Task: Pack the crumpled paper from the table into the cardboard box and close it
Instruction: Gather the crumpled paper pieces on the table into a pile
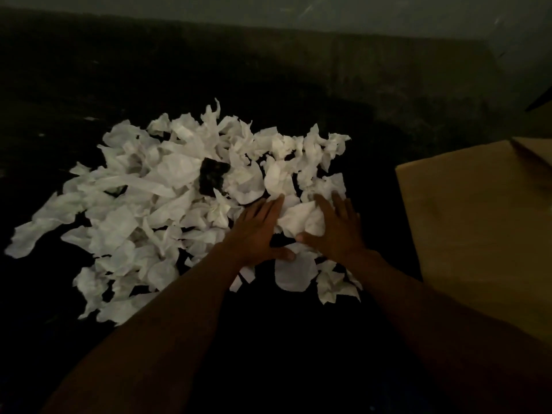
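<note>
A wide heap of white crumpled paper covers the dark table from the left to the middle. My left hand and my right hand lie flat on the heap's right part, fingers spread, with a clump of paper between them. Neither hand has closed around it. The brown cardboard box stands to the right of my right hand; only its near side and top edge show, its inside is hidden.
A dark crumpled scrap lies in the middle of the heap. Beyond the table, a dim wall runs across the back. The room is dark, so details are faint.
</note>
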Action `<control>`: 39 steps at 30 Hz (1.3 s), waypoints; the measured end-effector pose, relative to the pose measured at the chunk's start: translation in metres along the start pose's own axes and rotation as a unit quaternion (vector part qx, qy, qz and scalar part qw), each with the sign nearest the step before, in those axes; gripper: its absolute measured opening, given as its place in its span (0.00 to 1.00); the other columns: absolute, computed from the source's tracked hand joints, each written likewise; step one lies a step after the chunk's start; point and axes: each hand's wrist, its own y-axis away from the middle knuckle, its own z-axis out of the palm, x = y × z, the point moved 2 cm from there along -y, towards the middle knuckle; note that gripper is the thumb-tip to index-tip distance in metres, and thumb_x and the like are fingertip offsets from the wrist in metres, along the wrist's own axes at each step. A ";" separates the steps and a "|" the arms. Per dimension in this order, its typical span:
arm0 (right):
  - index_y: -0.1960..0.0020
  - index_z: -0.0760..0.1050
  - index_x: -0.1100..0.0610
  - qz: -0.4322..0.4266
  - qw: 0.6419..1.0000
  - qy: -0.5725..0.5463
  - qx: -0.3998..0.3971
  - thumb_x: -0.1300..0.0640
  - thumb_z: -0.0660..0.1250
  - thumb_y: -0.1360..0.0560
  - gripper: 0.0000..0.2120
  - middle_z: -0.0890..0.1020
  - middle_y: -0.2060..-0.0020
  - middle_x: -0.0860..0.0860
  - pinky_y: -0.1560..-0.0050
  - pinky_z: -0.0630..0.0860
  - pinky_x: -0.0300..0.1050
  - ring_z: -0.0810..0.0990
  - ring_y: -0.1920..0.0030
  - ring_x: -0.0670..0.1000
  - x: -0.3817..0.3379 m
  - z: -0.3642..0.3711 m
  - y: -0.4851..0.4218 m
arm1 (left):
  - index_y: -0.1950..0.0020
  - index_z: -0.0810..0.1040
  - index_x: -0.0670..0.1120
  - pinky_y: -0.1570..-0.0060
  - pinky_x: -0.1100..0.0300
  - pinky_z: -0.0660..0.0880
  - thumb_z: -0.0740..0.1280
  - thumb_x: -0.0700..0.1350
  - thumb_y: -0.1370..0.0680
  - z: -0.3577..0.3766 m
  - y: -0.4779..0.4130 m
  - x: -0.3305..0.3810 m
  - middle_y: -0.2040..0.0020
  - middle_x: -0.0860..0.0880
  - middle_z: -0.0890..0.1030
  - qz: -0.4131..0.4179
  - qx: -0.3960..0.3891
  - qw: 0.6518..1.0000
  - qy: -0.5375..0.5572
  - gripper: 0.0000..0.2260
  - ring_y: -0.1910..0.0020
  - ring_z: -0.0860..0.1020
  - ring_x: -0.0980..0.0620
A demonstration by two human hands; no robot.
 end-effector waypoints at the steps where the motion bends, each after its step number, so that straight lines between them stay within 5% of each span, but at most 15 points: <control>1: 0.24 0.50 0.42 -0.004 1.000 0.002 0.010 0.27 0.65 0.37 0.48 0.50 0.23 0.55 0.27 0.49 0.60 0.47 0.24 0.61 0.000 0.003 0.000 | 0.22 0.42 0.48 0.29 0.46 0.55 0.57 0.79 0.38 0.004 0.002 -0.001 0.24 0.46 0.58 -0.002 0.040 0.999 0.010 0.55 0.26 0.56 0.44; 4: 0.28 0.62 0.42 -0.026 0.997 -0.010 0.074 0.23 0.54 0.40 0.45 0.66 0.29 0.58 0.29 0.58 0.59 0.60 0.28 0.63 0.001 0.008 0.002 | 0.22 0.51 0.45 0.35 0.47 0.64 0.56 0.74 0.31 0.019 0.008 -0.004 0.33 0.44 0.69 0.000 0.139 0.990 0.029 0.47 0.35 0.66 0.43; 7: 0.32 0.69 0.45 -0.042 0.993 -0.031 0.108 0.26 0.57 0.38 0.40 0.73 0.37 0.58 0.37 0.65 0.56 0.67 0.36 0.63 0.003 0.010 0.003 | 0.23 0.54 0.44 0.39 0.49 0.67 0.56 0.71 0.28 0.024 0.011 -0.005 0.39 0.45 0.73 0.006 0.188 0.981 0.042 0.42 0.40 0.70 0.44; 11: 0.33 0.72 0.50 -0.066 0.987 -0.076 0.127 0.34 0.68 0.37 0.36 0.73 0.41 0.59 0.40 0.69 0.54 0.70 0.39 0.63 0.002 0.009 0.007 | 0.24 0.59 0.55 0.49 0.48 0.73 0.59 0.68 0.27 0.019 0.017 0.000 0.41 0.43 0.70 0.026 0.214 0.976 0.018 0.34 0.45 0.72 0.43; 15: 0.30 0.68 0.48 -0.126 0.969 -0.154 0.144 0.42 0.75 0.35 0.36 0.66 0.39 0.58 0.39 0.72 0.47 0.72 0.43 0.54 0.004 0.007 0.011 | 0.34 0.75 0.51 0.50 0.45 0.74 0.61 0.65 0.26 0.023 0.016 -0.001 0.36 0.40 0.71 0.038 0.242 0.969 -0.026 0.26 0.41 0.71 0.38; 18: 0.29 0.65 0.44 -0.144 0.962 -0.176 0.154 0.42 0.76 0.35 0.38 0.61 0.35 0.58 0.40 0.70 0.41 0.69 0.45 0.47 0.002 0.005 0.018 | 0.31 0.70 0.50 0.48 0.46 0.74 0.61 0.65 0.26 0.023 0.017 0.002 0.32 0.43 0.69 0.022 0.250 0.968 -0.023 0.28 0.38 0.71 0.40; 22: 0.29 0.67 0.47 -0.153 0.962 -0.178 0.143 0.36 0.70 0.35 0.37 0.62 0.35 0.60 0.43 0.71 0.38 0.70 0.44 0.48 0.005 0.012 0.024 | 0.26 0.60 0.61 0.48 0.46 0.72 0.56 0.64 0.25 0.019 0.022 0.011 0.26 0.47 0.65 0.038 0.226 0.969 -0.095 0.27 0.37 0.72 0.43; 26: 0.36 0.74 0.57 -0.112 0.972 -0.130 0.162 0.40 0.63 0.31 0.30 0.73 0.42 0.61 0.44 0.76 0.53 0.73 0.43 0.60 0.010 0.020 0.019 | 0.26 0.57 0.64 0.49 0.49 0.71 0.56 0.65 0.23 0.019 0.022 0.014 0.25 0.49 0.64 0.014 0.225 0.966 -0.127 0.26 0.39 0.73 0.45; 29: 0.43 0.78 0.61 -0.107 0.970 -0.100 0.195 0.43 0.62 0.30 0.25 0.78 0.47 0.61 0.46 0.76 0.52 0.76 0.48 0.62 0.008 0.021 0.018 | 0.26 0.61 0.63 0.50 0.49 0.70 0.56 0.62 0.22 0.023 0.020 0.012 0.25 0.50 0.65 0.039 0.216 0.961 -0.167 0.23 0.39 0.73 0.45; 33: 0.43 0.76 0.61 -0.106 0.973 -0.118 0.167 0.44 0.64 0.31 0.24 0.79 0.49 0.60 0.46 0.73 0.50 0.77 0.51 0.63 0.006 0.018 0.021 | 0.39 0.77 0.54 0.55 0.51 0.70 0.60 0.57 0.25 0.025 0.018 0.011 0.32 0.52 0.74 0.048 0.229 0.959 -0.161 0.17 0.44 0.74 0.45; 37: 0.31 0.69 0.59 -0.103 0.983 -0.120 0.092 0.48 0.68 0.29 0.30 0.75 0.41 0.62 0.42 0.72 0.55 0.75 0.43 0.63 0.001 0.014 0.025 | 0.50 0.75 0.47 0.62 0.53 0.72 0.67 0.50 0.29 0.028 0.016 0.010 0.48 0.48 0.80 0.069 0.240 0.956 -0.152 0.11 0.54 0.77 0.42; 39: 0.35 0.73 0.61 -0.089 0.988 -0.080 0.098 0.52 0.68 0.29 0.25 0.76 0.43 0.64 0.42 0.72 0.55 0.76 0.45 0.66 -0.001 0.014 0.025 | 0.48 0.73 0.47 0.65 0.53 0.74 0.66 0.51 0.28 0.029 0.016 0.009 0.54 0.47 0.80 0.071 0.239 0.960 -0.125 0.11 0.58 0.77 0.43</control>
